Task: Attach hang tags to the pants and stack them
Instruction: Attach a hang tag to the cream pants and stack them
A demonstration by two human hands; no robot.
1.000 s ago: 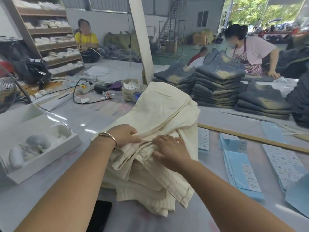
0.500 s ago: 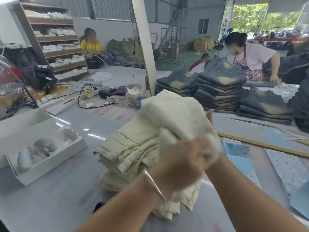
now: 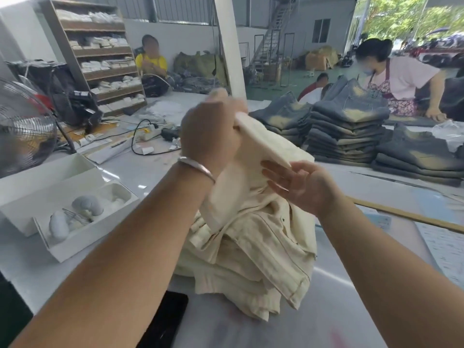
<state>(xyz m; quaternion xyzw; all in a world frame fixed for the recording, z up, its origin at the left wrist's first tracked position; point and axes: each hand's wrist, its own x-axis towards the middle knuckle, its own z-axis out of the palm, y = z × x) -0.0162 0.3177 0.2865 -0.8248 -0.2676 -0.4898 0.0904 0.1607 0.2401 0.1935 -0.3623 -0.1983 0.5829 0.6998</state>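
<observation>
White box (image 3: pixel 82 243) with grey lumps (image 3: pixel 87 204)

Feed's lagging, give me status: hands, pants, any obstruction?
Left hand grips lifted cream pants. Right hand open, fingers touching fabric. Cream stack underneath. Nothing blocking.

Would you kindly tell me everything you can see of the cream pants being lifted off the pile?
The cream pants look like sturdy woven cotton with faint stripes. They are folded and partly raised, the upper end tilted up above the pile of cream pants, the lower part draping onto it. The left hand grips the raised end; the right hand, fingers spread, touches the fold's edge. No hang tag shows.
</observation>
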